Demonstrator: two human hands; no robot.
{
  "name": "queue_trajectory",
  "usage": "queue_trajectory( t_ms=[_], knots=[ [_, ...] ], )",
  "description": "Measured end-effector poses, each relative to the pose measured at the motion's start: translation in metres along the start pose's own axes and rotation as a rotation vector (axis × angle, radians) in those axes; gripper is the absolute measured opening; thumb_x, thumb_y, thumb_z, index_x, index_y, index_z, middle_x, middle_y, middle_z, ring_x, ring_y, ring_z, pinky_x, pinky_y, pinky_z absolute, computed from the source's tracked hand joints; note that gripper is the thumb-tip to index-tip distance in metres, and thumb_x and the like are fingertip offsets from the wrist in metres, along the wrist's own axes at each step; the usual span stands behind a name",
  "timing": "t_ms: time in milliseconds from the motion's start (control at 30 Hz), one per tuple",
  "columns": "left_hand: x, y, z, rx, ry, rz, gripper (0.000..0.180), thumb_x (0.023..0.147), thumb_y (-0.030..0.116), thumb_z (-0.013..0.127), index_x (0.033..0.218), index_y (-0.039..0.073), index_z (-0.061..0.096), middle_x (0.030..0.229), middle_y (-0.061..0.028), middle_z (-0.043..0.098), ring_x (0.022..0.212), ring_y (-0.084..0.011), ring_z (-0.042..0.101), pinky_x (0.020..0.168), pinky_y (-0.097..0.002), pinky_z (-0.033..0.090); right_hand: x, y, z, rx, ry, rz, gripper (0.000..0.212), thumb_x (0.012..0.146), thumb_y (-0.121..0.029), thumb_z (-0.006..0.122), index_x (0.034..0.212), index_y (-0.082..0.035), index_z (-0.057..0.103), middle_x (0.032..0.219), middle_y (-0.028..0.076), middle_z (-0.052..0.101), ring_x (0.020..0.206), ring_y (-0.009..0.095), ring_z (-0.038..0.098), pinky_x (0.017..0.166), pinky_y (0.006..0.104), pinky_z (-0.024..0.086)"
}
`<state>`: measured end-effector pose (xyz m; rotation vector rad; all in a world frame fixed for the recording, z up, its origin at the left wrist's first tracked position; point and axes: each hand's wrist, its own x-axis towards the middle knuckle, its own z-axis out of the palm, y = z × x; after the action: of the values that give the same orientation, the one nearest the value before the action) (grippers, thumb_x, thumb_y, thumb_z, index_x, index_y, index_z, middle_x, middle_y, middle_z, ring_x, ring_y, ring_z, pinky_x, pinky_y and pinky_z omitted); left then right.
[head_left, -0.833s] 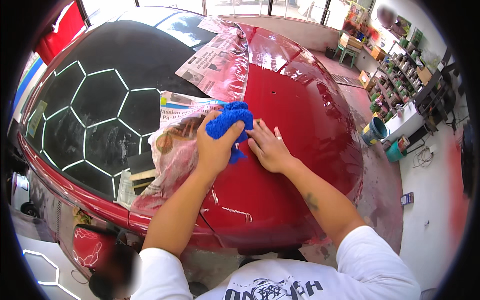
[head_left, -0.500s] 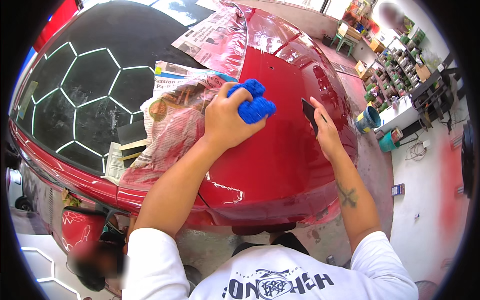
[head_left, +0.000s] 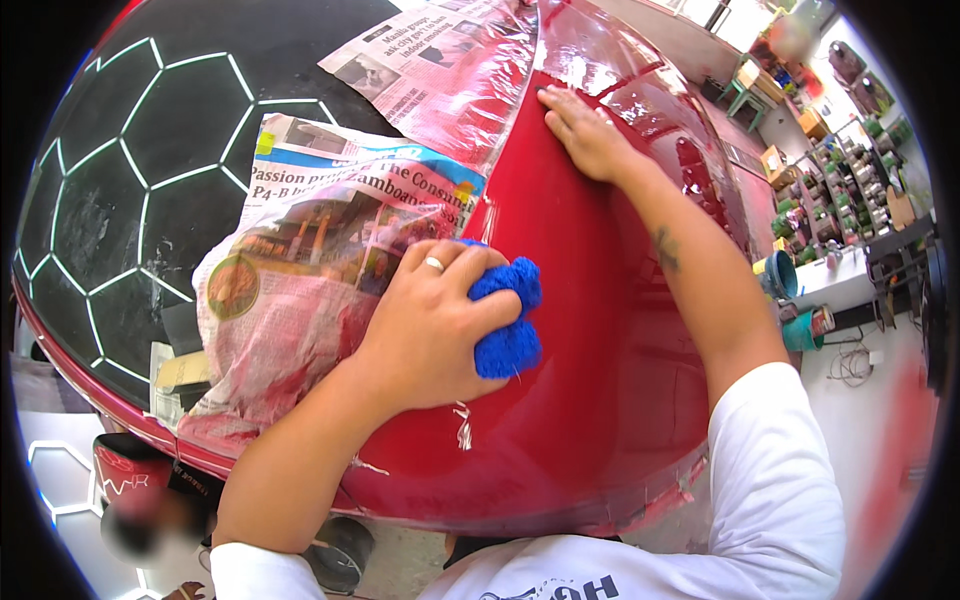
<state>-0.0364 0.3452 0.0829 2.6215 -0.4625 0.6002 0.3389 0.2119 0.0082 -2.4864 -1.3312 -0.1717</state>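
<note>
My left hand (head_left: 440, 320), with a ring on one finger, is closed around a bunched blue microfiber cloth (head_left: 510, 325) close to the glossy red car panel (head_left: 570, 400). Farther off to the right, my right hand (head_left: 590, 135) lies nearly flat on the same panel, fingers pointing up and left. A thin black pad is mostly hidden under it; only a little dark shows by the fingertips. Newspaper masking (head_left: 320, 240), dusted with red, covers the glass beside my left hand. Pale torn bits (head_left: 463, 425) mark the panel below the cloth.
Dark glass (head_left: 190, 120) reflecting white hexagon lights spans the left. Shelves of cans (head_left: 840, 200) line the right wall, near a blue bucket (head_left: 778, 275) and a teal bucket (head_left: 803, 330). A person (head_left: 135, 520) is low at the left beside a red-and-black seat (head_left: 135, 475).
My right hand has gone from above the panel to resting on its far part, turning palm down. My left hand and the cloth have come nearer. The view has shifted closer to the car.
</note>
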Motion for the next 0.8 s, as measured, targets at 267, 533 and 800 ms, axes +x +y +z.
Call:
queue_trajectory(
  t_ms=[267, 533, 800],
  knots=[
    [0.008, -0.003, 0.0, -0.042, -0.034, 0.004, 0.036, 0.071, 0.033, 0.092, 0.098, 0.02, 0.072, 0.124, -0.0104, 0.069, 0.113, -0.0338, 0.067, 0.101, -0.052, 0.048, 0.118, 0.068, 0.006, 0.123, 0.004, 0.12, 0.065, 0.119, -0.051, 0.037, 0.17, -0.012, 0.041, 0.178, 0.017, 0.038, 0.167, 0.038, 0.029, 0.136, 0.0475, 0.026],
    [0.009, -0.004, 0.001, -0.005, -0.043, -0.045, 0.035, 0.07, 0.032, 0.092, 0.095, 0.019, 0.071, 0.125, -0.0114, 0.069, 0.113, -0.0338, 0.067, 0.099, -0.052, 0.048, 0.004, -0.006, -0.003, -0.006, -0.11, 0.007, 0.064, 0.12, -0.054, 0.033, 0.174, -0.02, 0.035, 0.184, 0.006, 0.028, 0.171, 0.029, 0.021, 0.134, 0.069, 0.016],
    [0.01, -0.003, 0.001, -0.048, -0.081, -0.004, 0.039, 0.068, 0.034, 0.092, 0.099, 0.02, 0.072, 0.13, -0.0104, 0.067, 0.118, -0.0336, 0.065, 0.101, -0.0523, 0.047, 0.127, 0.078, 0.009, 0.111, 0.052, 0.153, 0.066, 0.118, -0.053, 0.037, 0.169, -0.011, 0.044, 0.174, 0.022, 0.042, 0.163, 0.041, 0.036, 0.134, 0.0483, 0.03]
  ],
)
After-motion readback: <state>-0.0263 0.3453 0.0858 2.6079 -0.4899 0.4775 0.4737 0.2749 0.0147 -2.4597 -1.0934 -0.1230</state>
